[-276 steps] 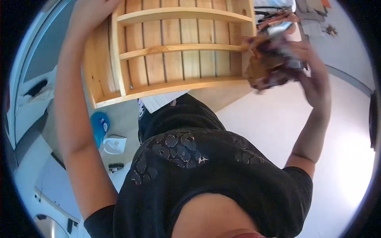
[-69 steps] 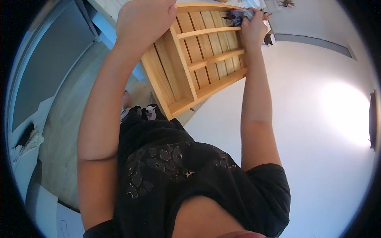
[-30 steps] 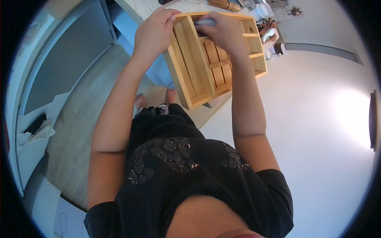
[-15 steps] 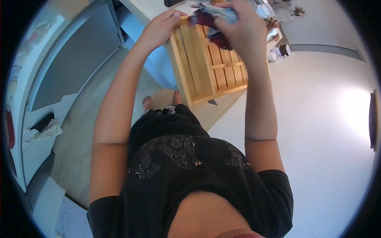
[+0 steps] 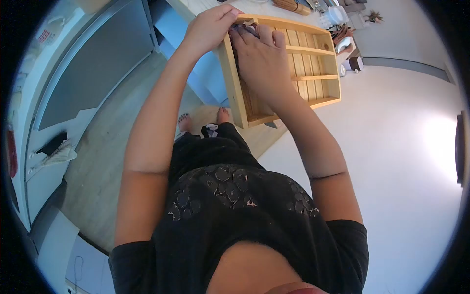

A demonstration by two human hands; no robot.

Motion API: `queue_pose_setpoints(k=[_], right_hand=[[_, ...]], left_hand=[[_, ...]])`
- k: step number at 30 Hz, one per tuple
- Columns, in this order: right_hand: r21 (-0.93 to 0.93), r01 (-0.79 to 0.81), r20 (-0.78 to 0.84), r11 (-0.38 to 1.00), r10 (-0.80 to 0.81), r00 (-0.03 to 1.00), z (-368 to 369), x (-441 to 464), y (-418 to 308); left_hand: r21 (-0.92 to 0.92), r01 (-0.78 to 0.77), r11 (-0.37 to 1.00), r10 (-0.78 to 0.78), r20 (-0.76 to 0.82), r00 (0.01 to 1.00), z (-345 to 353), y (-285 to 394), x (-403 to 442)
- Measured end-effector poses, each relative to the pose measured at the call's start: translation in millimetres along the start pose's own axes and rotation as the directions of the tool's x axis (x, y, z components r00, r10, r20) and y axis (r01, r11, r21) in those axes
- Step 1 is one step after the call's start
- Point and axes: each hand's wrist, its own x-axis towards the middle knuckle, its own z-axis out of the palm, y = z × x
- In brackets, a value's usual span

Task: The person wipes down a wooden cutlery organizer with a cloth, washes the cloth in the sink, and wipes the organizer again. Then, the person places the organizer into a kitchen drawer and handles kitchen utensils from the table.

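A slatted wooden tray (image 5: 316, 50) with dividers stands tilted at the counter's edge. My left hand (image 5: 211, 29) is closed on its upper left corner, thumb over the rim. Inside the long left compartment, my right hand (image 5: 262, 59) presses down with its fingers curled over dark crumpled things (image 5: 237, 33), perhaps packets. They show only at the fingertips and along the compartment's left side; their exact kind is hidden. Bare slats show in the compartments to the right.
Behind the tray, the pale counter (image 5: 203, 6) holds a bundle of brown sticks (image 5: 293, 6), a white container (image 5: 337, 14) and other small items. A blue cabinet front (image 5: 200, 81) stands below. My feet (image 5: 223, 115) are on the floor under the tray.
My right hand has come down from above the tray into its left compartment, carrying the dark red and light blue crumpled things. The tray and my left hand have shifted slightly right.
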Motion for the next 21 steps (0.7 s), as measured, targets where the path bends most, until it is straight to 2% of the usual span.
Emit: queue_pose_setpoints(k=[2,4,5,7,11,13,14,16,18,19,20,21], right_hand=[[0.021,-0.021,-0.019,1.000,0.022,1.000,2,2,0],[0.091,-0.041,-0.137,0.995,0.053,0.989,3,0,-1],[0.090,-0.043,-0.137,0.995,0.055,0.989,-2,-3,-1],[0.064,0.061,-0.061,0.996,-0.057,0.997,-20,-18,-1],[0.029,0.047,-0.010,0.998,-0.047,0.999,-24,-31,-6],[0.074,-0.016,-0.123,0.997,0.025,0.992,-11,-21,-6],[0.075,-0.028,-0.130,0.997,0.037,0.991,-5,-13,-7],[0.157,-0.015,-0.271,0.987,0.058,0.961,7,7,-3],[0.213,-0.020,-0.337,0.977,0.093,0.937,20,16,1],[0.258,0.002,-0.401,0.966,0.105,0.910,23,16,1],[0.273,-0.030,-0.398,0.962,0.141,0.906,26,12,4],[0.347,0.048,-0.348,0.937,0.081,0.934,22,10,9]], left_hand=[[0.024,0.000,1.000,0.000,0.014,1.000,0,1,2],[0.087,-0.026,0.996,0.033,-0.091,0.995,4,6,-3],[0.086,-0.027,0.996,0.034,-0.089,0.995,5,8,-4],[0.160,0.021,0.987,0.007,-0.172,0.985,7,13,-6],[0.170,0.013,0.985,0.014,-0.154,0.988,7,12,-8],[0.163,-0.004,0.987,0.029,-0.148,0.989,6,11,-11],[0.153,-0.017,0.988,0.039,-0.141,0.989,6,10,-14],[0.153,0.008,0.988,0.013,-0.140,0.990,6,17,-17],[0.166,0.033,0.986,-0.013,-0.117,0.993,7,19,-18],[0.111,0.031,0.993,-0.017,-0.121,0.992,8,17,-18],[0.055,0.033,0.998,-0.025,-0.128,0.991,8,15,-18],[0.071,0.030,0.997,-0.023,-0.105,0.994,11,12,-16]])
